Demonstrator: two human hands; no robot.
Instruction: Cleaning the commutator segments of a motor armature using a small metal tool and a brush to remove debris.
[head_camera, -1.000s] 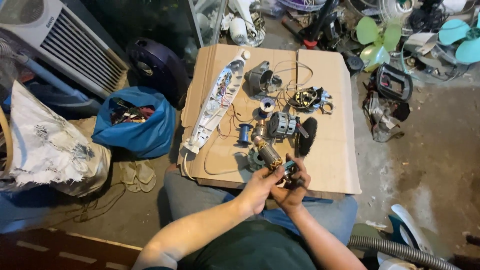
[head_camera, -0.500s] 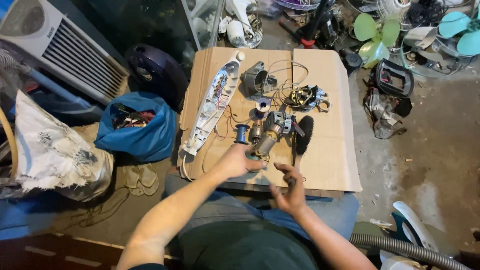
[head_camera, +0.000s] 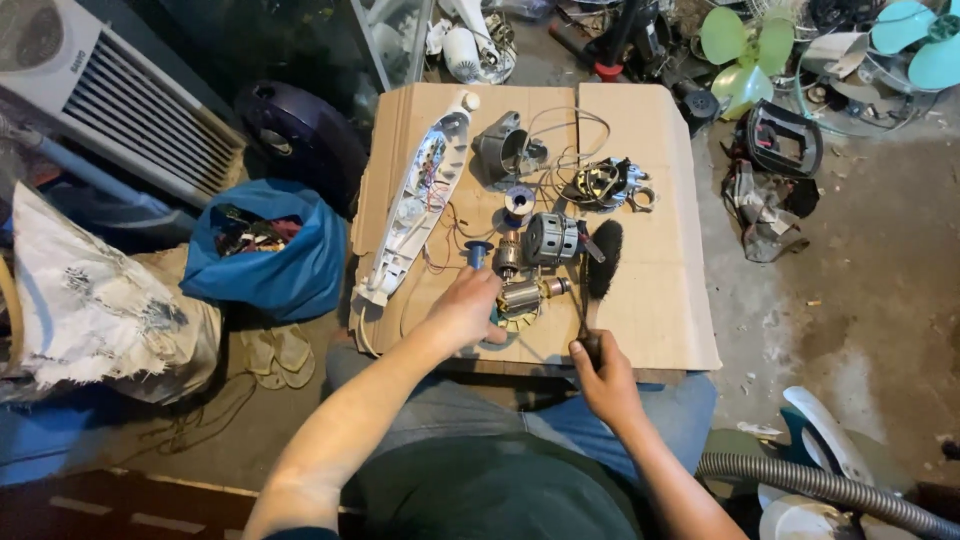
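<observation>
A flat cardboard sheet (head_camera: 660, 310) lies in front of my knees with motor parts on it. My left hand (head_camera: 465, 308) grips a copper-wound motor rotor (head_camera: 530, 294) that has a yellow-green fan disc at its near end. My right hand (head_camera: 602, 372) is closed on the thin handle of a black brush (head_camera: 605, 256), whose bristle head lies beside a grey ribbed stator (head_camera: 553, 238). A small blue spool (head_camera: 478, 250) stands just beyond my left fingers.
Further back on the cardboard are a long white appliance shell (head_camera: 420, 200), a grey motor housing (head_camera: 503, 150), a solder reel (head_camera: 518, 203) and a wired coil part (head_camera: 605, 183). A blue bag (head_camera: 265, 258) sits at the left, a grey hose (head_camera: 830, 485) at the right.
My hands were together at the near edge around a small part. They have separated: the left reached forward onto the rotor, the right took the brush handle.
</observation>
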